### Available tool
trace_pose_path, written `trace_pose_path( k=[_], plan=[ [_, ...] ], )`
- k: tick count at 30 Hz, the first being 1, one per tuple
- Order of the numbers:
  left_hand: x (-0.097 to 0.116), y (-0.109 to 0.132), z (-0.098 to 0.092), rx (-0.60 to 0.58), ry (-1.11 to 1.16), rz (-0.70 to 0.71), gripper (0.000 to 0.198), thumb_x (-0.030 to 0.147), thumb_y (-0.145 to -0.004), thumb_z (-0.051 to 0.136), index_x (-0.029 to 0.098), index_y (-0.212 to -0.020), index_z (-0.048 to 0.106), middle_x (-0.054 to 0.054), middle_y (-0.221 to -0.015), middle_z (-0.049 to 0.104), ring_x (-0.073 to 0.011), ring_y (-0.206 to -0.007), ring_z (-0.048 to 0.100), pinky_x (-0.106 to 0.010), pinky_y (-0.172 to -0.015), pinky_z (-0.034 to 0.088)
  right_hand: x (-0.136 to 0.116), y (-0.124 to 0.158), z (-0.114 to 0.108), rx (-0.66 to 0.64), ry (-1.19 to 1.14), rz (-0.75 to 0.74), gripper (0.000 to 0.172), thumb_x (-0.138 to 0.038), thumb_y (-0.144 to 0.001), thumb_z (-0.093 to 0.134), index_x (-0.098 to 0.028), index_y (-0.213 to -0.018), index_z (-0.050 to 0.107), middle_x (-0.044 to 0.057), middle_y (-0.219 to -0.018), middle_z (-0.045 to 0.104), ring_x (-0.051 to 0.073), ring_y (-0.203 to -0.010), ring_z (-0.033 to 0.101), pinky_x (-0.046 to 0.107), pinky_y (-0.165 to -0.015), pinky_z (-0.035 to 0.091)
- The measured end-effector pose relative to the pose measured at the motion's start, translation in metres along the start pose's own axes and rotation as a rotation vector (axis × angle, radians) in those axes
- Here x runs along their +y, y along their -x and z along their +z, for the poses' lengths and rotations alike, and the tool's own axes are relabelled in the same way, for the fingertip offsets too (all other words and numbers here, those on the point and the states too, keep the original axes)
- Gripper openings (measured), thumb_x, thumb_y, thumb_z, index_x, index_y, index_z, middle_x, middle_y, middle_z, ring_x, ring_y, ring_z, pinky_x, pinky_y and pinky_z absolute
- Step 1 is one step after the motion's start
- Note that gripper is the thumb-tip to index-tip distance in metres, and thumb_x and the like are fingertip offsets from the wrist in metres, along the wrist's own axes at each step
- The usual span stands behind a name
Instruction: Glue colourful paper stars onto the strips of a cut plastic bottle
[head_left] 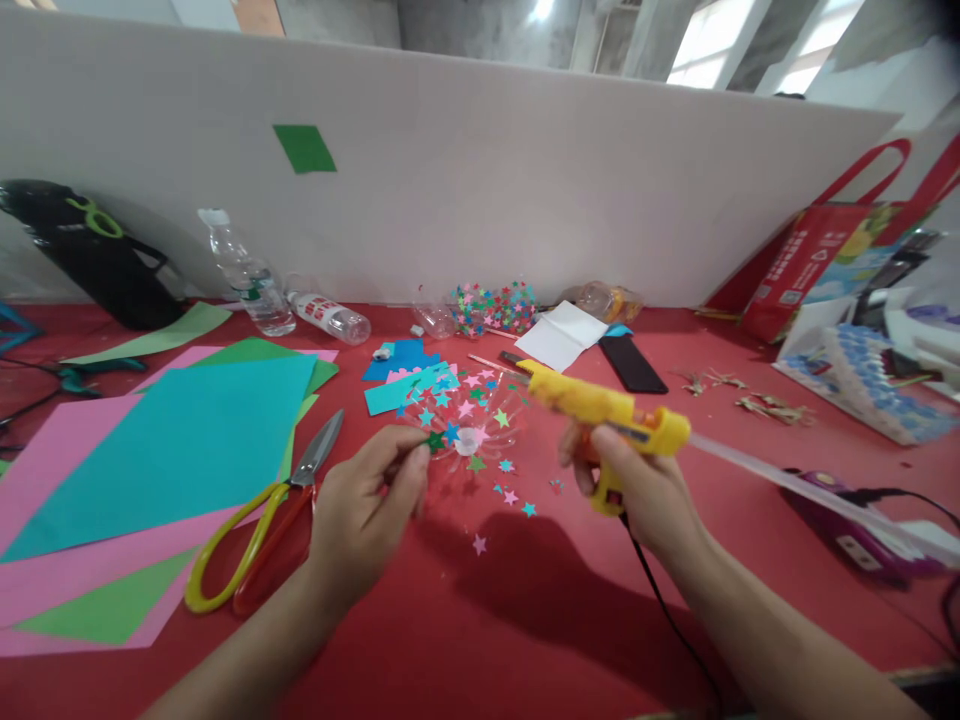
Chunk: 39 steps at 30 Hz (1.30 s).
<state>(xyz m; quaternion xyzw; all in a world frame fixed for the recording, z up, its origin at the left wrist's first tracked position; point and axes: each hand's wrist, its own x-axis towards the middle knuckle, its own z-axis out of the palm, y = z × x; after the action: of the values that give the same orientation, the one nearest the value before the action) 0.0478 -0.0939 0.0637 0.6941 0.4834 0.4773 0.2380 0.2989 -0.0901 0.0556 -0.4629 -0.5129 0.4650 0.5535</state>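
Over the red table [525,620] | our left hand [367,510] pinches a green star [435,441] against the clear plastic flower [480,425] | right hand [645,490] grips the glue gun [592,402] | risk: hot nozzle near fingertips may burn us

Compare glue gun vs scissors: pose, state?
The glue gun is held in the right hand, off the table; the scissors lie flat on it, unheld, by the left hand, which pinches a star. The glue gun trails a black cord; the scissors have none. Both have yellow parts.
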Motion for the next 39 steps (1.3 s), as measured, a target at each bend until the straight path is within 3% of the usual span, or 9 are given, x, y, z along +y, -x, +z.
trace_pose_path(
  k=[3,7,11,18,21,24,27,29,39],
  plan=[
    [0.003,-0.003,0.002,-0.015,0.248,-0.191,0.009,0.025,-0.091,0.048,0.022,-0.086,0.055,0.009,-0.044,0.048,-0.0064,-0.037,0.040,-0.018,-0.038,0.030,0.000,-0.021,-0.008,0.137,-0.079,0.037,0.025,-0.042,-0.075,0.063,-0.018,-0.076,0.058,-0.001,-0.062,0.058,0.006,-0.041,0.039,0.022,-0.040,0.035],
    [0.000,-0.006,0.003,-0.056,0.404,-0.310,0.009,0.027,-0.090,0.051,0.021,-0.086,0.056,0.009,-0.043,0.048,-0.0049,-0.036,0.038,-0.016,-0.036,0.025,0.012,-0.041,-0.013,0.142,0.031,0.176,0.022,-0.034,-0.063,0.060,-0.018,-0.077,0.056,-0.001,-0.059,0.056,0.009,-0.045,0.045,0.023,-0.043,0.040],
    [-0.003,-0.005,0.004,-0.163,0.453,-0.381,0.010,0.029,-0.087,0.054,0.020,-0.084,0.055,0.009,-0.042,0.049,-0.0045,-0.035,0.037,-0.015,-0.036,0.024,0.037,-0.050,-0.017,0.102,0.220,0.253,0.028,-0.042,-0.070,0.055,-0.017,-0.081,0.057,0.005,-0.065,0.064,0.015,-0.054,0.057,0.027,-0.050,0.047],
    [0.003,-0.002,0.008,-0.353,0.559,-0.443,0.017,0.036,-0.088,0.052,0.020,-0.085,0.055,0.010,-0.038,0.047,-0.0036,-0.031,0.028,-0.015,-0.034,0.021,0.049,-0.058,-0.030,0.084,0.758,0.260,0.045,-0.048,-0.081,0.057,-0.019,-0.047,0.048,0.003,-0.044,0.049,0.020,-0.054,0.056,0.028,-0.052,0.034],
    [0.007,-0.003,0.008,-0.407,0.605,-0.470,0.017,0.037,-0.086,0.053,0.020,-0.083,0.055,0.010,-0.038,0.048,-0.0036,-0.031,0.026,-0.015,-0.033,0.019,0.028,-0.047,-0.022,0.103,0.900,0.164,0.045,-0.043,-0.079,0.064,-0.021,-0.046,0.044,0.004,-0.048,0.050,0.021,-0.061,0.058,0.028,-0.055,0.034],
    [0.008,-0.003,0.009,-0.479,0.660,-0.522,0.018,0.036,-0.085,0.054,0.020,-0.078,0.054,0.009,-0.037,0.047,-0.0035,-0.030,0.024,-0.014,-0.032,0.016,0.003,-0.023,0.001,0.052,0.892,-0.010,0.028,-0.042,-0.084,0.061,-0.022,-0.064,0.057,0.003,-0.062,0.061,0.017,-0.062,0.059,0.027,-0.059,0.041],
    [0.009,-0.001,0.012,-0.572,0.697,-0.589,0.018,0.036,-0.083,0.054,0.020,-0.078,0.054,0.009,-0.036,0.046,-0.0038,-0.029,0.022,-0.015,-0.031,0.014,-0.008,0.004,0.025,-0.233,0.612,-0.537,0.012,-0.032,-0.090,0.055,-0.024,-0.089,0.064,0.003,-0.079,0.069,0.015,-0.066,0.062,0.026,-0.061,0.048],
    [0.008,0.000,0.014,-0.641,0.716,-0.634,0.017,0.036,-0.082,0.055,0.019,-0.078,0.055,0.009,-0.037,0.047,-0.0037,-0.029,0.022,-0.015,-0.030,0.013,-0.008,0.016,0.035,-0.351,0.525,-0.688,0.010,-0.022,-0.091,0.053,-0.023,-0.096,0.062,0.003,-0.082,0.070,0.014,-0.073,0.065,0.025,-0.066,0.051],
    [0.010,0.001,0.016,-0.753,0.781,-0.747,0.016,0.032,-0.078,0.055,0.018,-0.070,0.057,0.007,-0.036,0.044,-0.0033,-0.028,0.022,-0.015,-0.030,0.010,0.003,0.019,0.034,-0.364,0.511,-0.743,0.009,-0.014,-0.091,0.056,-0.020,-0.095,0.062,0.002,-0.080,0.069,0.012,-0.074,0.065,0.023,-0.070,0.054]
  ],
)
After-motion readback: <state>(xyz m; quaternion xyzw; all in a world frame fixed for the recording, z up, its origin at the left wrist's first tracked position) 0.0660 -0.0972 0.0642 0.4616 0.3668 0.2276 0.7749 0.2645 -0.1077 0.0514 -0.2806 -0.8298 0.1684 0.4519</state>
